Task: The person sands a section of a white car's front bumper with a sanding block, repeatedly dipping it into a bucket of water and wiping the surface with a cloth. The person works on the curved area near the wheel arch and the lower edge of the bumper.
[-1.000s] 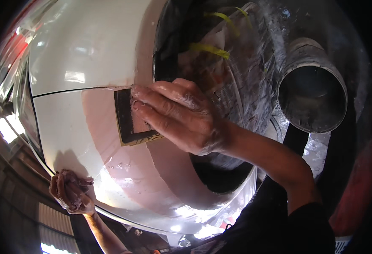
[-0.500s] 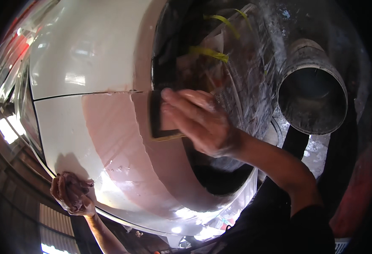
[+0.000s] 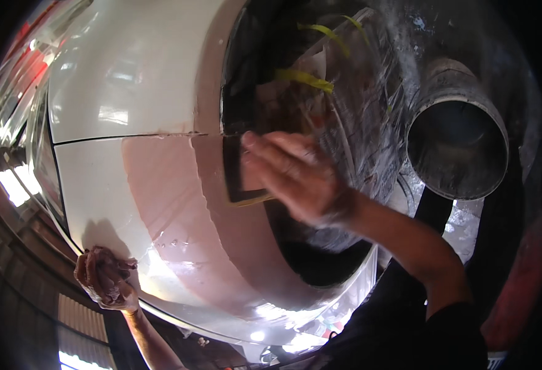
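Note:
My right hand [image 3: 298, 176] lies with fingers stretched over a dark piece of sandpaper [image 3: 232, 176] with a thin tan lower edge. It presses this against the rim of the wheel arch on a glossy white car body panel [image 3: 129, 68]. Under and beside it spreads a dull pinkish-brown sanded patch [image 3: 166, 185] with wavy borders and a few wet drops. At the lower left, my left hand [image 3: 105, 279], wet and with curled fingers, rests against the panel's edge. Whatever it may hold, a bunched brownish mass, cannot be told from the fingers.
Clear plastic sheeting with strips of yellow tape [image 3: 308, 80] covers the wheel area inside the arch. To the right stands a grimy round bucket [image 3: 459, 148], its mouth facing me. More plastic film [image 3: 21, 98] hangs at the left. A thin seam [image 3: 110, 139] crosses the panel.
The right hand and the sandpaper have shifted slightly right along the arch rim. The whole view has moved a little, and the left hand stays at the panel's edge.

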The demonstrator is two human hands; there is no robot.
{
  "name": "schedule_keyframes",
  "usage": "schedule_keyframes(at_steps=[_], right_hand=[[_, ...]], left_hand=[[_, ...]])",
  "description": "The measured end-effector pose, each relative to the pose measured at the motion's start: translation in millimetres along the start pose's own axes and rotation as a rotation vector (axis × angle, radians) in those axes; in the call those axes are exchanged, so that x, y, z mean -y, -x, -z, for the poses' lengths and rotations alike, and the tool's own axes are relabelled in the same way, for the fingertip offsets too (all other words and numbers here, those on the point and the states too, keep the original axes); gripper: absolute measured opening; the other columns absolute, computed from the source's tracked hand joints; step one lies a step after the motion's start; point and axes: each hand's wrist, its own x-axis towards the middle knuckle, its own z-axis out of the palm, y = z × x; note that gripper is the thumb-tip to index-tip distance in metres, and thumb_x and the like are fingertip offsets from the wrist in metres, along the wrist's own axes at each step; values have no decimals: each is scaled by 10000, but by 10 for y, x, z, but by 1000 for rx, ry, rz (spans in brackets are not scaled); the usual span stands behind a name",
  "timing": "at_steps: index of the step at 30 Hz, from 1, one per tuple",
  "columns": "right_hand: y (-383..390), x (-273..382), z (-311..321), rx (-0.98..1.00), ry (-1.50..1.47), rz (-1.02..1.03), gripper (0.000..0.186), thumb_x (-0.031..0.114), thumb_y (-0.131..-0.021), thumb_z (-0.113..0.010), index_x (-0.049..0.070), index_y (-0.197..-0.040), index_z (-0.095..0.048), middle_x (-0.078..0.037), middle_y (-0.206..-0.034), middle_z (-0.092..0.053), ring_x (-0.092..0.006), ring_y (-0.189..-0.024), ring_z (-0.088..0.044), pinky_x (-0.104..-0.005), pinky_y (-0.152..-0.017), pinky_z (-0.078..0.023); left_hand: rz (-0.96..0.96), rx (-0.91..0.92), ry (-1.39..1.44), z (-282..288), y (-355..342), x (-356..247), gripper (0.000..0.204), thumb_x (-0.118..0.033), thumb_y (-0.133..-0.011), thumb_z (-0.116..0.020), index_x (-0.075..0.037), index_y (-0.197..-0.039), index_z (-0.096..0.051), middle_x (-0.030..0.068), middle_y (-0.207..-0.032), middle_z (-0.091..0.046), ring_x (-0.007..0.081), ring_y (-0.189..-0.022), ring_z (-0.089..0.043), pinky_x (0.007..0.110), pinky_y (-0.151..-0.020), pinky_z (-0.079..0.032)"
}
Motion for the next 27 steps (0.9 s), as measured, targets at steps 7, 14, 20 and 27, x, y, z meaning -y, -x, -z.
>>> schedule_keyframes(at_steps=[7,14,20,27], right_hand=[[-30,-38,17,-9,10,47,401,127,-857,-733,-59,-1208,-676,-228,-1375,-625,-329,-1213,-595,-444,-914,-528],[-80,-21,625,93,-322,-562,475,66,-1026,-557,-13,-1492,-505,-201,-1208,-715,-237,-970,-712,-399,-840,-547],[-26,1063,763,320,-632,-1137,492,142,-1070,-478,18,-1544,-435,-109,-943,-695,-213,-882,-655,-402,-817,-507],[-270,877,440,172,-493,-1254,313,167,-1031,-533,-56,-1233,-618,-131,-960,-690,-204,-924,-646,-383,-851,-500]], left_hand=[[43,-14,57,-46,-120,-81,402,-156,-892,-598,33,-1239,-673,230,-1208,-659,420,-1109,-633,530,-959,-522],[-2,-17,60,-63,-101,-79,401,-225,-938,-635,18,-1255,-675,237,-1228,-660,418,-1115,-634,545,-941,-535],[-35,-38,174,-71,-303,-190,349,-194,-967,-660,-8,-1261,-683,165,-1211,-692,382,-1128,-645,521,-956,-539],[-50,-23,141,-137,-217,-94,603,-509,-984,-531,3,-1262,-687,152,-1217,-691,367,-1129,-627,510,-972,-496]])
